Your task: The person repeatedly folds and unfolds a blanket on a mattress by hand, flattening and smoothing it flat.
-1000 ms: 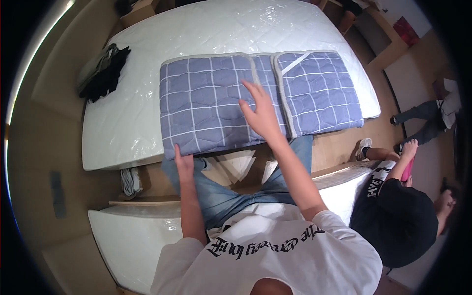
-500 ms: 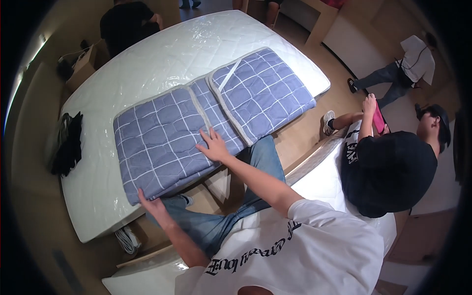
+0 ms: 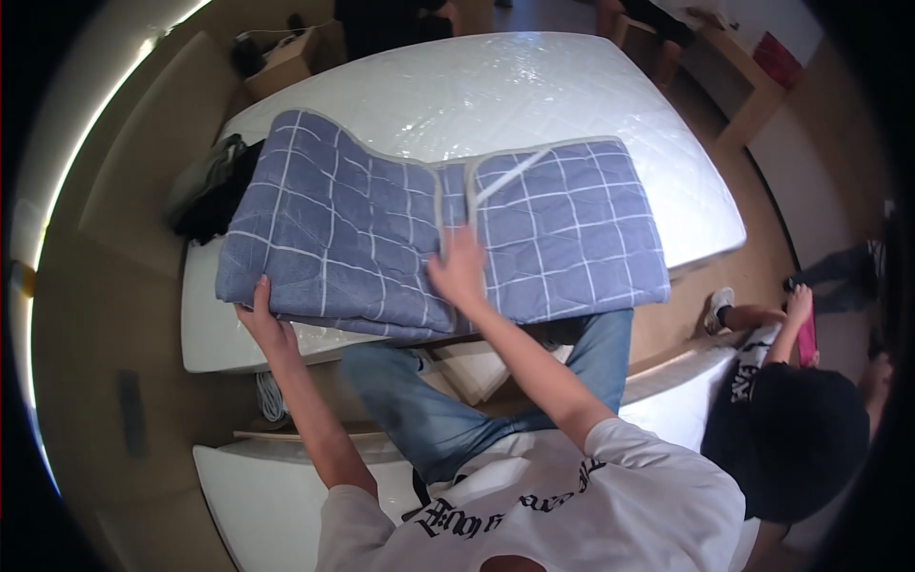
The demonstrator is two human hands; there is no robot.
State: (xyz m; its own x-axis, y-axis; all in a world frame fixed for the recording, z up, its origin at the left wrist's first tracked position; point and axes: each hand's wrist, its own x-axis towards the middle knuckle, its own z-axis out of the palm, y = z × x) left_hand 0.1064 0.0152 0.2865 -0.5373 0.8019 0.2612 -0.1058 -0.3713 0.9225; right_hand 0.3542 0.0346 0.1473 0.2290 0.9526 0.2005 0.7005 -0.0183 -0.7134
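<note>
A blue quilted mattress pad [image 3: 357, 238] with white grid lines lies folded on a plastic-wrapped white mattress [image 3: 515, 76]. Its two ends are turned in toward the middle, leaving a narrow gap, and a white elastic strap [image 3: 513, 175] crosses the right part. My left hand [image 3: 269, 319] grips the near left edge, thumb on top and fingers underneath. The left part's far side is raised off the mattress. Over the near middle, beside the gap, my right hand [image 3: 459, 270] rests on the pad with its thumb apart from the fingers, slightly blurred.
Dark clothing [image 3: 214, 195] lies at the mattress's left edge. A second wrapped mattress [image 3: 262, 496] is under me. To my right sits a person in black [image 3: 796, 439] holding a pink object [image 3: 806, 329]. A white cable coil [image 3: 271, 396] lies between the mattresses. Other people are at the far side.
My left hand has lifted the pad's left part, so its far side now stands up. My right hand stays near the middle gap. The view has swung to the right.
</note>
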